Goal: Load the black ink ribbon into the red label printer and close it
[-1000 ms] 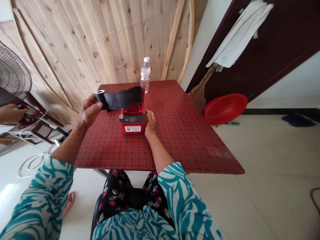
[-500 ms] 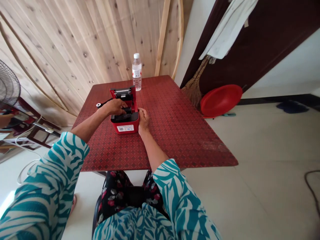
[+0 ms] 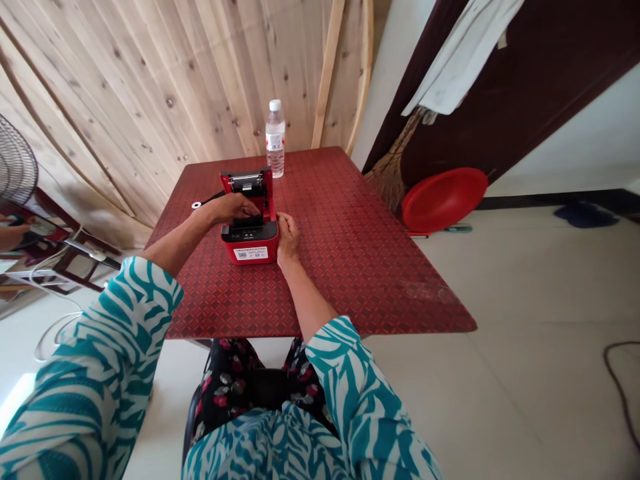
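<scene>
Pale knotted pine boards (image 3: 150,100) form the backdrop, and a red diamond-patterned tabletop (image 3: 350,267) serves as the work surface. Operation in hand: both hands are at a red compact label printer (image 3: 233,249), positioned near the table's centre, with its red hinged lid (image 3: 268,193) raised. The left hand (image 3: 227,210) extends over the open compartment, its fingers resting on a black ribbon roll (image 3: 253,221); whether they grip it or only press it cannot be determined. A black ribbon strip (image 3: 213,197) runs from the printer's left side to a white core (image 3: 196,205) on the tabletop. The right hand (image 3: 287,239) is clasped against the printer's right side. A clear plastic water bottle (image 3: 275,140) stands behind the printer. Right of the table, a straw broom (image 3: 390,180) and a round red plastic basin (image 3: 444,200) lean by a dark wooden door (image 3: 525,100).
</scene>
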{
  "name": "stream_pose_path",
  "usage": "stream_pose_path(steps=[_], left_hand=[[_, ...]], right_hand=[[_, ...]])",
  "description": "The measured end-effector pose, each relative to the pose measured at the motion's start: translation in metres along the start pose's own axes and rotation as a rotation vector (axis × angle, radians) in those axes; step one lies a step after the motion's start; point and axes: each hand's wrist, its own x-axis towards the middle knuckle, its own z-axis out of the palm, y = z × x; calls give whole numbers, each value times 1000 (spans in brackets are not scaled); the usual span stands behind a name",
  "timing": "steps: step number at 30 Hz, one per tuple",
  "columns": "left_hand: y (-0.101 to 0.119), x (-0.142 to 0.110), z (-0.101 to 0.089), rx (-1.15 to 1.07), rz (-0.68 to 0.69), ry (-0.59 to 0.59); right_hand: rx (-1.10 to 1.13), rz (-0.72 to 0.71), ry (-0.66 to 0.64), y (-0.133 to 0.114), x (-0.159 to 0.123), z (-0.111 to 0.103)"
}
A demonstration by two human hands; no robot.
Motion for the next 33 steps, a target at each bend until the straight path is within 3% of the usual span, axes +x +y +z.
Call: stream_pose_path(steps=[6,10,15,20,24,29,33], left_hand=[[1,-58,24,-249,60,384],[2,-84,51,-380,112,483],[-7,-82,75,-246,182,651],[-15,-75,85,-157,336,759],[-19,-74,89,-107,405,800],[-23,-71,92,-38,484,821],[-23,-72,92,13,442,809]], right_hand=[[-5,5,22,-2,-1,0],[-5,-4,30,-7,-3,1],[-3,12,27,-16,-8,1],[-40,60,25,-23,-7,0],[-48,119,-13,-31,25,1],[-104,52,-163,-44,77,18],[-46,51,-259,-44,85,31]])
